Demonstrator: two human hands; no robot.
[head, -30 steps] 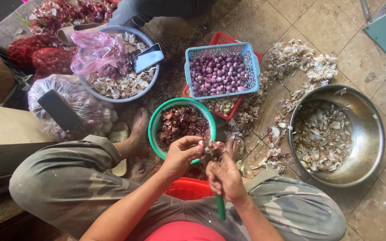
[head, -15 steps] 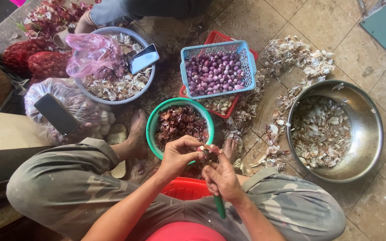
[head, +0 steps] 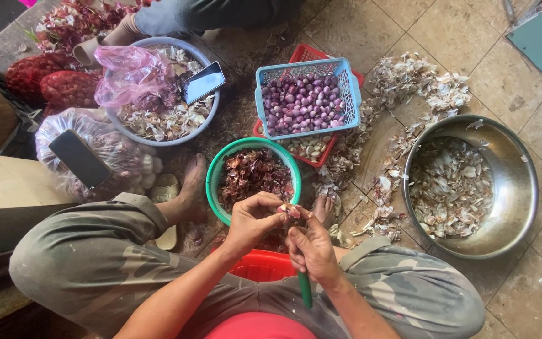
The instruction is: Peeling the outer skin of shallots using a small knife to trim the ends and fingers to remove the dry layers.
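Observation:
My left hand (head: 253, 221) pinches a small shallot (head: 290, 211) over the near rim of a green bowl (head: 216, 179) full of reddish skins. Touching the same shallot is my right hand (head: 312, 251), closed around a knife with a green handle (head: 305, 290) that points back toward my body. Both hands meet just above my knees. A red basket (head: 260, 267) sits under my wrists between my legs.
A blue basket (head: 351, 94) of peeled purple shallots stands on a red basket beyond the green bowl. A steel bowl (head: 517, 188) of pale skins is at right, loose skins (head: 418, 85) on the tiles. At left a grey bowl (head: 158, 139), pink bag (head: 130, 75), two phones, bagged bulbs.
My hands have stayed together on the shallot, with only small finger shifts. The view has drifted slightly.

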